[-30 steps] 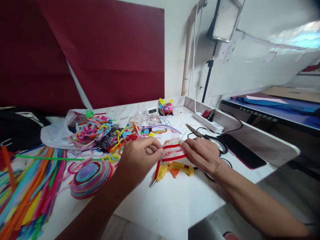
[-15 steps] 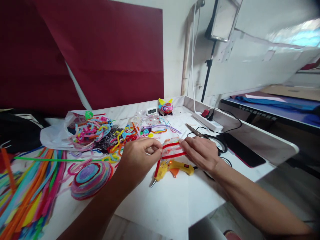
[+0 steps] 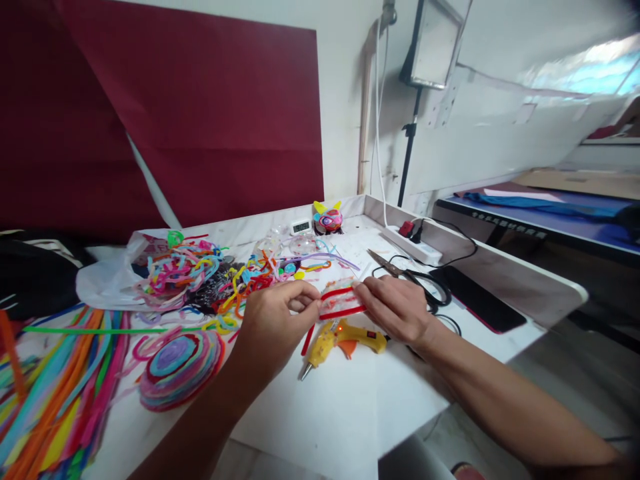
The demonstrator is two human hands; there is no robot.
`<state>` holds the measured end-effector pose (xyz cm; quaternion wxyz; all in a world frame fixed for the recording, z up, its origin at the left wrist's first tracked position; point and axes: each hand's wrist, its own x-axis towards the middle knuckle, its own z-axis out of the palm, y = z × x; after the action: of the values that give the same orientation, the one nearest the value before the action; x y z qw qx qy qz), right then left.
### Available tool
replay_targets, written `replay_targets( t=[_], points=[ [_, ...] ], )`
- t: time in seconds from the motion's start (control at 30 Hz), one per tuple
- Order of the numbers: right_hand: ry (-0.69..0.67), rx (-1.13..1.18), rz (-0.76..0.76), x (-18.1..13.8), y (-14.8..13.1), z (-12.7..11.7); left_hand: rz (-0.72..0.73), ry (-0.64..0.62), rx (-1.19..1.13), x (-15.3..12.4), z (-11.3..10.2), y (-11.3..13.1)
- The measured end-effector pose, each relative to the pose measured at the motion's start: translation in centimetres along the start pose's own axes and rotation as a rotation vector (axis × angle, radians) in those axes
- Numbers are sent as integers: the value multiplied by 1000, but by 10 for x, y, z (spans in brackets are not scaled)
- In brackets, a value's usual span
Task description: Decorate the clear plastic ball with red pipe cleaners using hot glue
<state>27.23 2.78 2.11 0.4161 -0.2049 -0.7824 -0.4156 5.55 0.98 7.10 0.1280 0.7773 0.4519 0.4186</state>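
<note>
Between my two hands is a red pipe cleaner (image 3: 342, 313), bent into two roughly parallel strands along a see-through, whitish piece (image 3: 336, 302) with colored specks. My left hand (image 3: 280, 323) pinches its left end with thumb and forefinger; a loose red length hangs below. At the right end, my right hand (image 3: 395, 308) has its fingers closed over the strands, its fingertips partly hidden. Just beneath lies a yellow glue gun (image 3: 367, 337), its orange light lit and metal nozzle pointing lower left. Black-handled scissors (image 3: 400, 270) rest beyond my right hand.
Left of my left arm sits a multicolored coiled disc (image 3: 181, 367) beside a fan of pipe cleaners (image 3: 65, 380). Behind are a heap of curled pieces (image 3: 185, 267), a small timer (image 3: 301, 227) and a colorful eared figure (image 3: 329, 219). A power strip (image 3: 415, 245) and black phone (image 3: 480, 300) lie right.
The camera view has shifted slightly. Both hands keep their hold on the red pipe cleaner with little movement; its hanging end looks swung a little left.
</note>
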Motion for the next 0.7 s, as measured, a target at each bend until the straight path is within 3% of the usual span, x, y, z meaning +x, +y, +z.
replay_targets(
  t=[0.3, 0.5, 0.7],
  points=[
    [-6, 2, -10, -3, 0, 4, -87, -39, -49, -1, 5, -7],
    [6, -7, 4, -3, -1, 5, 39, 11, 69, 0, 2, -6],
    [-5, -6, 25, -6, -2, 7, 62, 42, 70, 0, 4, -6]
  ],
)
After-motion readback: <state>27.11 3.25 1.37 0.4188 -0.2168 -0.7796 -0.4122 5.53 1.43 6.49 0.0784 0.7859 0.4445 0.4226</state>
